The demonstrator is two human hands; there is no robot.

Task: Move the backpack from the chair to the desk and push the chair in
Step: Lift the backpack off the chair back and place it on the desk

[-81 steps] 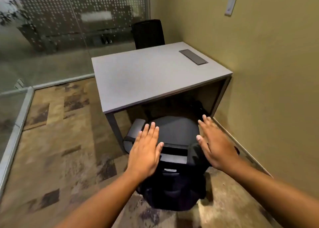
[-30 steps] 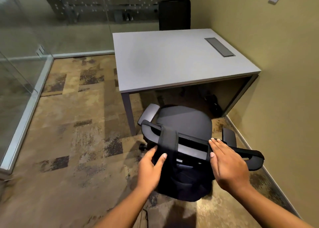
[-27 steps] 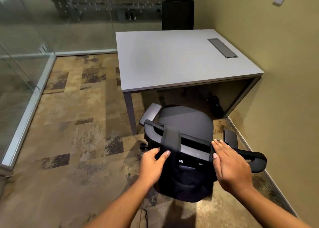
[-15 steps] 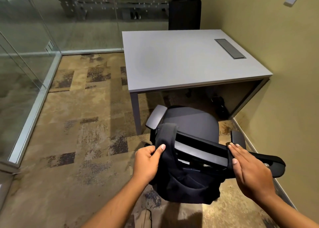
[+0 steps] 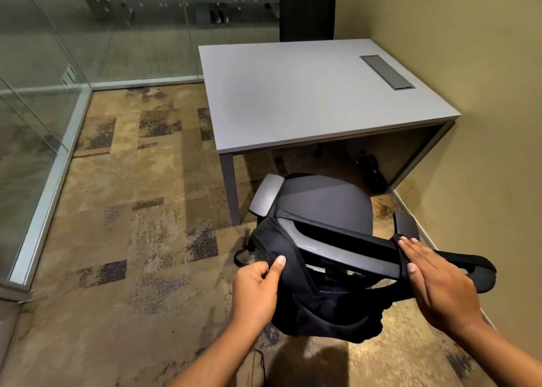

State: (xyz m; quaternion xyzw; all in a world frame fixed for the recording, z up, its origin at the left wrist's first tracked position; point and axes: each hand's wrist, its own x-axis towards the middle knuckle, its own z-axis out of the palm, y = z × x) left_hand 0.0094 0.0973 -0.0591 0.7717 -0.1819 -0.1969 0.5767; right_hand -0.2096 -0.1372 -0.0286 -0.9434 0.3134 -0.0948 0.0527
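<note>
A black backpack [image 5: 322, 313] hangs behind the backrest of the dark office chair [image 5: 322, 202], with its straps looped over the top of the backrest. My left hand [image 5: 258, 287] is shut on the left strap at the backrest's left end. My right hand [image 5: 437, 284] lies flat on the right strap at the backrest's right end, fingers straight. That strap's loop sticks out to the right past the hand. The chair faces the grey desk [image 5: 308, 93], and its seat is outside the desk's front edge.
A grey cable hatch [image 5: 387, 71] is set into the desk top near the wall. A second black chair [image 5: 306, 11] stands behind the desk. Glass walls [image 5: 35, 99] close the left side, and a yellow wall [image 5: 498, 123] runs close along the right.
My left hand has closed on the left strap and drawn it outward. My right hand has slid right along the backrest, and the right strap's loop now sticks out farther.
</note>
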